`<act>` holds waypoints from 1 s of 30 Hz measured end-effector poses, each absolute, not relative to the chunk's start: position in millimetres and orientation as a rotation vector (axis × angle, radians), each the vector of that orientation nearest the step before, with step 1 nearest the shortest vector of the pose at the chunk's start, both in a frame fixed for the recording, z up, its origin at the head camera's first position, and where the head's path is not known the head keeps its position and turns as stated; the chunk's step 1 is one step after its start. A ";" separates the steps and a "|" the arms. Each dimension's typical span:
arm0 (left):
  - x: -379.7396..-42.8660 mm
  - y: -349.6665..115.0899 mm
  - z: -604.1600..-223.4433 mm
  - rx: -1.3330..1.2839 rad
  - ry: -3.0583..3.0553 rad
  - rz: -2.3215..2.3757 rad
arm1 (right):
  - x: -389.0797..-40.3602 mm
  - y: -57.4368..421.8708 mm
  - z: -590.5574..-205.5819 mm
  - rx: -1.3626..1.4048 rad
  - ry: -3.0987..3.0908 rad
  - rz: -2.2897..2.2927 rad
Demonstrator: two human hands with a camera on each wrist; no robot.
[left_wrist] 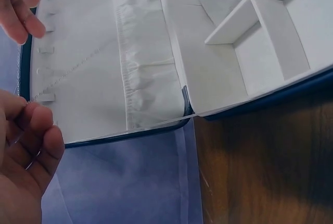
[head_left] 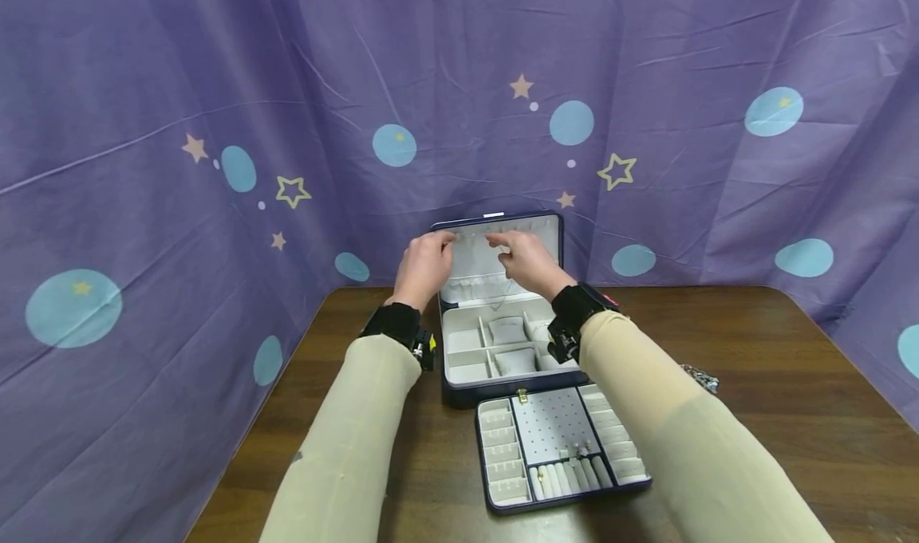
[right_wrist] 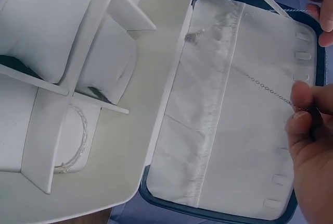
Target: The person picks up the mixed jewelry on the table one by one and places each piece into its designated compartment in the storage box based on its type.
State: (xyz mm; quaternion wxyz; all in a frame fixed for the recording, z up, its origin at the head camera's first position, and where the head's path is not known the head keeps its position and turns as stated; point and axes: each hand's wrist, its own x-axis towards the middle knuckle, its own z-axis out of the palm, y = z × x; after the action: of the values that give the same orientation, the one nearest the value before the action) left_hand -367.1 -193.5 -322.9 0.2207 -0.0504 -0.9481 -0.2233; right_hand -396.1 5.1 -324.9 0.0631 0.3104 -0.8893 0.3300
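Observation:
An open jewelry box (head_left: pixel 459 340) stands on the table with its white-lined lid (head_left: pixel 470 254) raised at the back. In front of the lid, my left hand (head_left: pixel 425 264) pinches one part of a thin silver chain necklace (left_wrist: pixel 73 72) between thumb and fingertips. My right hand (head_left: pixel 529 264) pinches another part of that necklace close to the small hooks (right_wrist: pixel 303 56) along the lid's upper edge. The chain hangs down between both hands, with a small silvery pendant (right_wrist: pixel 193 36) in front of the gathered fabric pocket (right_wrist: pixel 182 109).
A jewelry tray (head_left: pixel 553 427) with ring rolls, side slots and a perforated panel lies before the box. Inside the box are pale cushions (head_left: pixel 508 330) and a bracelet (right_wrist: pixel 82 140). Some silvery jewelry (head_left: pixel 700 378) lies right, partly behind the right forearm. A purple curtain (head_left: pixel 459 64) hangs behind.

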 end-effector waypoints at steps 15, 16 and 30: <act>-377.5 -194.2 -327.1 -0.101 -2.661 -0.709 | -400.0 1.5 -329.2 0.975 -2.753 1.057; -378.3 -194.5 -327.0 -0.103 -2.663 -0.713 | -400.4 1.3 -329.8 0.976 -2.754 1.058; -385.5 -192.6 -327.2 -0.074 -2.787 -0.906 | -396.4 0.3 -333.7 0.961 -2.802 1.109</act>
State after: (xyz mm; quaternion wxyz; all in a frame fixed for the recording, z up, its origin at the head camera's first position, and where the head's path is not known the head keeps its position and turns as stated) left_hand -385.5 -192.6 -327.2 0.1050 -0.0252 -0.9454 -0.3074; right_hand -396.4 0.3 -333.7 -0.0105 0.3037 -0.8859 0.3506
